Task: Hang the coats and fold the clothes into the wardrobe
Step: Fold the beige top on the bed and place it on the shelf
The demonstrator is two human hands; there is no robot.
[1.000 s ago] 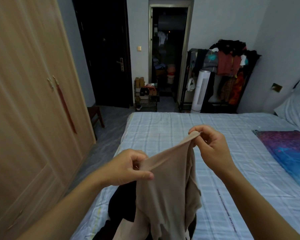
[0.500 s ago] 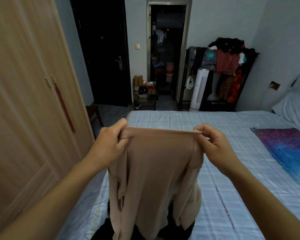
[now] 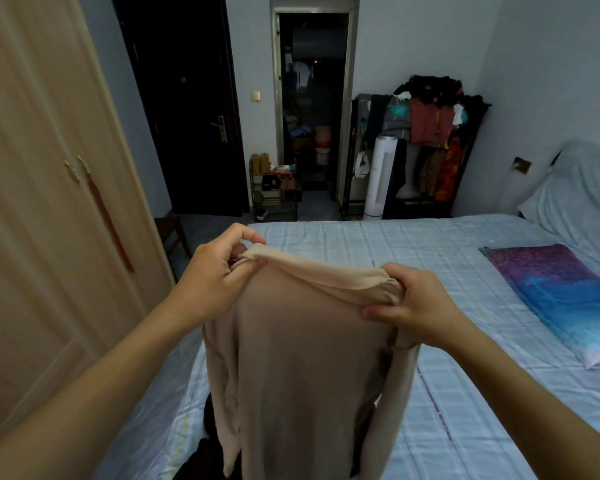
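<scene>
Head view: both hands hold a beige garment [image 3: 302,358] up over the near edge of the bed [image 3: 430,244]. Left hand [image 3: 215,275] pinches the top edge at its left end, thumb and curled fingers closed on the fabric. Right hand [image 3: 420,303] grips the right end, fingers wrapped round a bunched fold, thumb pointing left across the front. Top edge runs between the hands, higher on the left; the rest hangs down, with strips of fabric trailing on either side. Dark clothing [image 3: 208,420] lies on the bed under it. Wardrobe [image 3: 42,202] stands to the left, doors closed. Blue-purple cloth [image 3: 548,292] lies on the bed at right, well apart. Clothes rack [image 3: 426,133] stands against the far wall.
</scene>
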